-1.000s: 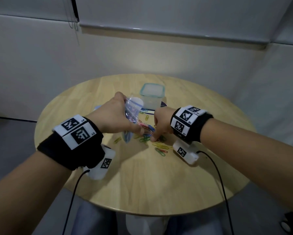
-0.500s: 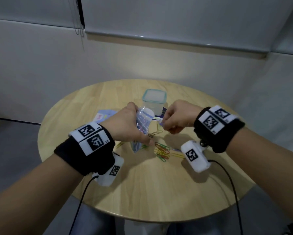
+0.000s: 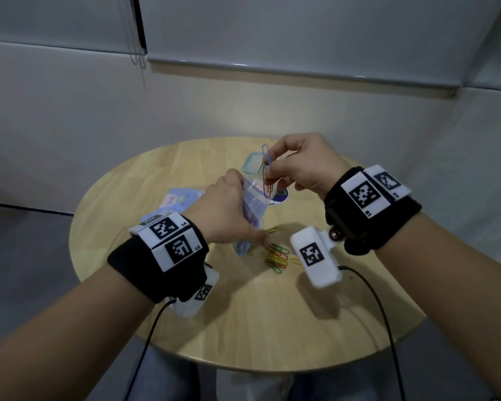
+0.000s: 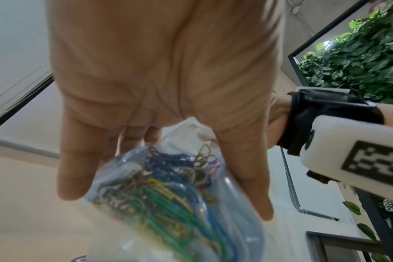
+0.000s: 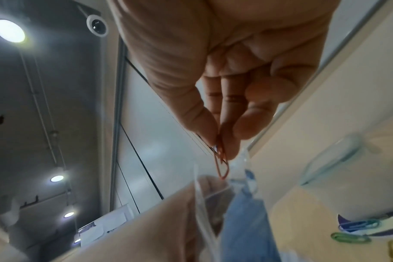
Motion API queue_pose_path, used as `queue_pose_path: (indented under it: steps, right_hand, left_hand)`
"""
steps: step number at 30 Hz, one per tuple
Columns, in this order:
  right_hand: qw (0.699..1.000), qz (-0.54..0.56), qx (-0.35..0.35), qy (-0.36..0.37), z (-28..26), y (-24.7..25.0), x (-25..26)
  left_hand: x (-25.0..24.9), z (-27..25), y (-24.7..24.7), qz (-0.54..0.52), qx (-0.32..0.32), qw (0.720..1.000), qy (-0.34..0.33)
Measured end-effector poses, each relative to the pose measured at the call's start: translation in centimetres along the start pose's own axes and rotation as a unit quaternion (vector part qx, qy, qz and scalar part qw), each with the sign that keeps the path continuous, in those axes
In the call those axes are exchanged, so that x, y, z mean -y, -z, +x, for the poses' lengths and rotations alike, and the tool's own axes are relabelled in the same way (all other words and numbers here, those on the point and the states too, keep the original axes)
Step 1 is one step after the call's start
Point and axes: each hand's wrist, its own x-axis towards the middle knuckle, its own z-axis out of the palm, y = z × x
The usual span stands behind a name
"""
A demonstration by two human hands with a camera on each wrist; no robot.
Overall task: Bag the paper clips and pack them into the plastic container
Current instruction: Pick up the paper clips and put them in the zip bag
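I hold the clear bag (image 3: 250,211) upright above the table (image 3: 243,314) in my left hand (image 3: 220,212), fingers curled round it, mouth up to receive. My right hand (image 3: 298,166) pinches a few paper clips (image 3: 266,175), apparently three, over the mouth. Loose clips (image 3: 276,257) wait below; the plastic container (image 3: 253,164) stands behind.

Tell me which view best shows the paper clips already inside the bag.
The left wrist view: the paper clips fill the clear bag in the left hand, colours distinct. The head view shows the bag mostly hidden behind that hand. The right wrist view shows only its open mouth.
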Motion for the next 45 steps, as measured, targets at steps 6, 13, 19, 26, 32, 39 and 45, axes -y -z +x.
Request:
queue_pose_path:
  steps: [6,13,19,26,32,39,45]
  right_hand:
    - [0.998,-0.029,0.027,0.058,-0.7,-0.5,-0.8]
    - [0.993,0.003,0.087,0.078,0.0,0.0,-0.9]
    - [0.996,-0.074,0.046,0.012,4.6,-1.6,-2.5]
    - [0.834,-0.507,0.217,0.025,7.3,-6.0,-6.1]
    - [0.757,-0.6,0.256,0.035,9.8,-8.3,-7.4]
    - [0.774,-0.555,0.287,0.103,8.2,-8.2,-5.7]
    - [0.796,-0.496,0.326,0.122,4.3,-5.4,-6.5]
  left_hand:
    - [0.0,0.2,-0.2,0.005,-0.038,0.999,-0.015]
    - [0.0,0.1,0.2,-0.009,-0.022,1.0,-0.01]
    - [2.0,0.0,2.1,-0.042,0.008,0.998,0.041]
    - [4.3,-0.1,3.5,-0.045,0.014,0.997,0.066]
    - [5.5,-0.2,4.0,-0.073,0.019,0.995,0.073]
    - [5.9,-0.3,4.7,-0.068,0.016,0.995,0.066]
    - [5.5,-0.6,4.3,-0.067,0.045,0.995,0.053]
